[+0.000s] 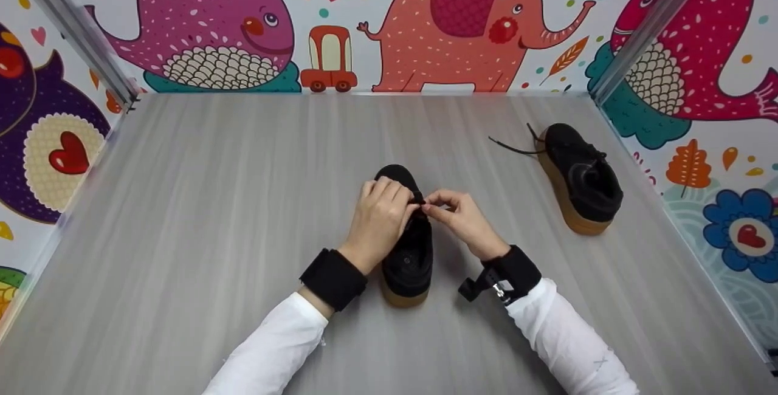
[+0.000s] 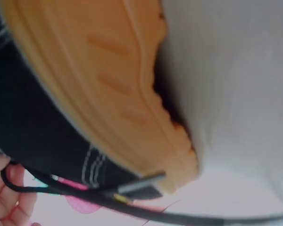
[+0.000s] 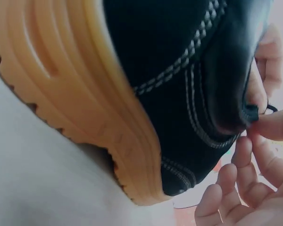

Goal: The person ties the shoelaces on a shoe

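A black shoe [image 1: 408, 261] with a tan gum sole stands in the middle of the floor, its toe pointing away from me. My left hand [image 1: 378, 216] lies over its lacing area, fingers curled, pinching the shoelace there. From the right, my right hand [image 1: 462, 219] pinches the lace at the eyelet edge with thumb and forefinger; its other fingers [image 3: 226, 181] curl loosely in the right wrist view. A dark shoelace [image 2: 146, 214] crosses the bottom of the left wrist view, its tip lying against the sole. White stitching shows on the shoe's side, and my hands hide most eyelets.
A second black shoe [image 1: 580, 179] sits to the right, a loose lace [image 1: 513, 147] trailing left from it onto the grey wood-look floor [image 1: 243, 200]. Panels printed with cartoon animals [image 1: 462, 36] rise at the back and both sides, with metal posts [image 1: 653, 30] at the corners.
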Tool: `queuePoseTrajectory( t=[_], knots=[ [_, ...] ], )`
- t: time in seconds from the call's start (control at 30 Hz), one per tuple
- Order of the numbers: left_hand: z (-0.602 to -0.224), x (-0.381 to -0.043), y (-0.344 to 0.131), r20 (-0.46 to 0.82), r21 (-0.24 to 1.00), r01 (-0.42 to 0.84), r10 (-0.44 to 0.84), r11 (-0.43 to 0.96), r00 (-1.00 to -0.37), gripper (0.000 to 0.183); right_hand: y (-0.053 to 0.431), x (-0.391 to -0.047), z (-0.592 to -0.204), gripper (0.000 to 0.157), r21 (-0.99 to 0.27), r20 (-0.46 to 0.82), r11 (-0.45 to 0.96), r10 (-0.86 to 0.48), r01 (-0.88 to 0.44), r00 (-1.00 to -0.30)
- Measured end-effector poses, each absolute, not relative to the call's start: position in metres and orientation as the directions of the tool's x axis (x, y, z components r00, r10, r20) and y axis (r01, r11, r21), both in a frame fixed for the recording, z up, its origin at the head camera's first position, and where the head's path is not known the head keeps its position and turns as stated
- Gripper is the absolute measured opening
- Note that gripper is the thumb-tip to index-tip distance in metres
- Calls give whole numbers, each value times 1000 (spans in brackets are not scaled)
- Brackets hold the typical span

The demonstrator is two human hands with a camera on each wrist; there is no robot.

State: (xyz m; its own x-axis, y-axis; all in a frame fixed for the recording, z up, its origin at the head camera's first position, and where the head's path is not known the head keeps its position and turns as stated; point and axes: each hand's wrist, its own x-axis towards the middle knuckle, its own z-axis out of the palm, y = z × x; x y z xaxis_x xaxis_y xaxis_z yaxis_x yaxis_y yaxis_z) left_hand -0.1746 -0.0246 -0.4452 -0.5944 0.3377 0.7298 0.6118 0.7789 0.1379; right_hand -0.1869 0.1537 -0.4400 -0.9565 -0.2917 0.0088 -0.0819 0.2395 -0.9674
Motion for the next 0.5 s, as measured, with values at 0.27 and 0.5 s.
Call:
queuePoseTrajectory(
  t=[0.27, 0.5],
  knots=[
    [-450, -178, -26, 723, 290, 647, 282, 705, -631, 15, 159, -195, -443, 27, -945, 6, 295, -415, -141, -910],
    [-452, -179, -24, 718, 394, 669, 244, 630, -652, 16, 157, -194, -434, 15, -933, 96, 270, -445, -236, -890]
  ],
)
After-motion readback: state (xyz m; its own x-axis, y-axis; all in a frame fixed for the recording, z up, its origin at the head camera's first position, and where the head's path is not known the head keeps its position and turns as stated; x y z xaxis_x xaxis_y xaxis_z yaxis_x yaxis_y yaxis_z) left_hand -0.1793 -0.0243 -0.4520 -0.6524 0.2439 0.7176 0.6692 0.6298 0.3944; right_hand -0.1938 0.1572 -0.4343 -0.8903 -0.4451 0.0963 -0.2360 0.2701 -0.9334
